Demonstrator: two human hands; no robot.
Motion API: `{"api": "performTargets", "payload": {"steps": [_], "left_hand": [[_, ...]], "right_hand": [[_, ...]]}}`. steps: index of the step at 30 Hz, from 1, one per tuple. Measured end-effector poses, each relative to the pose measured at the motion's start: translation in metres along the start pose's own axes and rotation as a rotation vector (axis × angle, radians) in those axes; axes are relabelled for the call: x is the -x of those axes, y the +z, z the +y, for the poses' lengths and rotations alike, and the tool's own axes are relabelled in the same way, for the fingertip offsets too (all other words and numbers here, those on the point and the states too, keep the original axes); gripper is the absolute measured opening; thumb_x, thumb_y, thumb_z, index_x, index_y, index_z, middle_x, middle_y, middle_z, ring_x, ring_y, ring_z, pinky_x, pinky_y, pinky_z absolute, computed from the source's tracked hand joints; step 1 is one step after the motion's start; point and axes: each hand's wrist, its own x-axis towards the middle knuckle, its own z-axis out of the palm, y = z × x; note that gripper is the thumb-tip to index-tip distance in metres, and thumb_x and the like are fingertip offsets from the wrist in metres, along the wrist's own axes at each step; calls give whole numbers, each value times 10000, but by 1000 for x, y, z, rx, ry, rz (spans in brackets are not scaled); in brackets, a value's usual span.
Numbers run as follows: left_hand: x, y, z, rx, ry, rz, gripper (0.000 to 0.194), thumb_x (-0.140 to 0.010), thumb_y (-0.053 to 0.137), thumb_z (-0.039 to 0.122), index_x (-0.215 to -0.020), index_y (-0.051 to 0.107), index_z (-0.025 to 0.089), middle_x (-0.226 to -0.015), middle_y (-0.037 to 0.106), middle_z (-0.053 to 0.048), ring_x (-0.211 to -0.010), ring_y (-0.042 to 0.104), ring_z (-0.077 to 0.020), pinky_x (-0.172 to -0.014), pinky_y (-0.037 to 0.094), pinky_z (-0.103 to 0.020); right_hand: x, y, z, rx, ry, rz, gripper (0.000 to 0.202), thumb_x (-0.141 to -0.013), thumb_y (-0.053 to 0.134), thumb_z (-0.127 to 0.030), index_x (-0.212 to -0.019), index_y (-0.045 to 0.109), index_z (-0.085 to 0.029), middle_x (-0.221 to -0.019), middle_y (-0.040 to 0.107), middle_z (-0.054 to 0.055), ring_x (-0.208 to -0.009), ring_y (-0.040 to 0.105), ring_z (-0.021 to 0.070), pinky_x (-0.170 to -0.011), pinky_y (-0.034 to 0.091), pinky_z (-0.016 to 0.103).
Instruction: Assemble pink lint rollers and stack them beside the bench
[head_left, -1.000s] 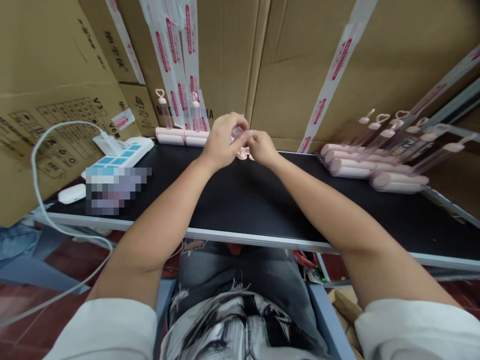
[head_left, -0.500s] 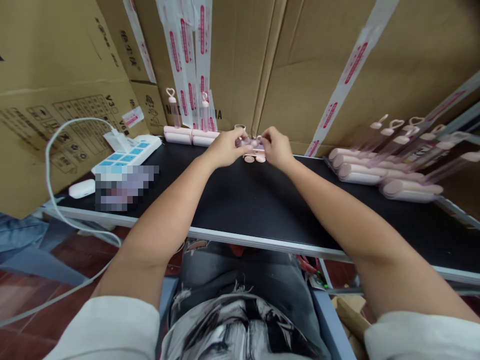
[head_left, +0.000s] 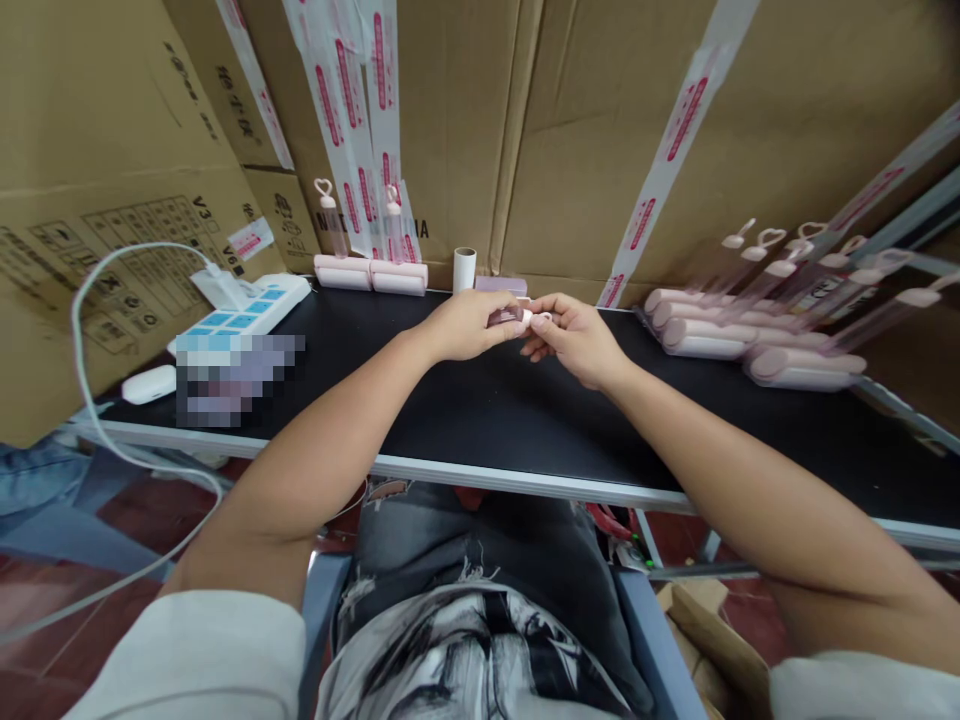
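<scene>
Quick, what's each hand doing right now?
Left hand: closed, pinching one end of the small pink piece.
Right hand: closed, fingertips pinching its other, white end.

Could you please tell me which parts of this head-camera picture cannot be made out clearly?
- Small pink piece: pinched between the left hand and the right hand; the fingers cover most of it, so its shape is unclear.
- Pixelated patch on the black table: whatever lies there is blurred out.
- Pink items at right: smeared towards the edge.
- White cable: its far end runs off the left edge.
</scene>
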Motion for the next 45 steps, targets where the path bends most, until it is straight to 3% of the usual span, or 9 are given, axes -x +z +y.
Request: {"api": "performTargets", "payload": {"steps": [8, 15, 27, 30, 33, 36, 38, 41, 45], "left_hand": [[1, -4, 8, -106, 43, -115, 349, -1022, 640, 437, -1265, 752, 212, -1031, 811, -47, -878, 715, -194, -819, 490, -303], [1, -3, 23, -422, 20, -186, 411, -1095, 553, 439, -1386, 656, 169, -1304, 793, -149, -1194, 757, -316, -945, 517, -361], [2, 2, 28, -525, 42, -229, 433, -1096, 577, 465, -1352, 671, 128, -1232, 800, -189, -1167, 772, -338, -919, 527, -371], [-1, 13, 16, -482, 15, -260, 496, -1108, 512, 530, -1344, 688, 130, -1231, 798, -188, -1139, 773, -330, -874, 516, -367], [-5, 25, 6, -426, -47, -382, 522, -1097, 478, 575, -1287, 727, 157, -1237, 797, -161, -1104, 769, -314, -787, 496, -352], [-6, 31, 0, -421, -49, -407, 488, -1074, 500, 552, -1220, 757, 165, -1274, 778, -154, -1117, 754, -312, -763, 480, -353], [-6, 31, -2, -429, -50, -376, 466, -1052, 531, 544, -1181, 769, 164, -1277, 770, -160, -1104, 749, -312, -757, 471, -357], [-6, 29, -4, -409, -87, -384, 424, -1003, 601, 530, -1160, 776, 178, -1238, 783, -148, -1053, 750, -303, -725, 448, -355], [-6, 27, -6, -363, -124, -405, 413, -972, 644, 525, -1165, 787, 189, -1190, 801, -130, -1014, 749, -283, -730, 458, -349]], "right_hand": [[1, -10, -7, 167, -81, -68, 664, -719, 886, -824, -943, 741, -216, -700, 745, 15, -601, 702, 153, -581, 585, 281], [3, -11, -6, 162, -82, -66, 682, -665, 916, -827, -886, 740, -207, -693, 766, 39, -614, 733, 176, -603, 616, 300], [6, -5, -1, 64, 27, -79, 684, -585, 985, -784, -837, 713, -209, -666, 761, 35, -547, 719, 177, -543, 638, 312], [2, -4, 9, 56, 162, -76, 629, -618, 1023, -688, -848, 698, -201, -673, 763, 37, -560, 730, 179, -537, 643, 305], [-4, -6, 16, 244, 293, -133, 381, -796, 975, -439, -801, 688, -189, -656, 745, 39, -553, 709, 165, -479, 575, 252], [-10, -14, 19, 510, 242, -194, 178, -924, 813, -293, -811, 733, -182, -698, 745, 36, -552, 676, 155, -452, 493, 238], [-15, -24, 22, 681, 107, -145, 129, -964, 729, -283, -899, 786, -186, -774, 776, 45, -632, 708, 182, -562, 552, 286], [-26, -38, 31, 918, -108, -3, 238, -966, 662, -239, -1120, 834, -178, -1060, 836, 112, -899, 769, 258, -874, 619, 413], [-47, -44, 46, 1050, -160, 26, 455, -950, 606, -185, -1368, 778, -134, -1359, 760, 202, -1081, 745, 321, -1033, 580, 487]]}}
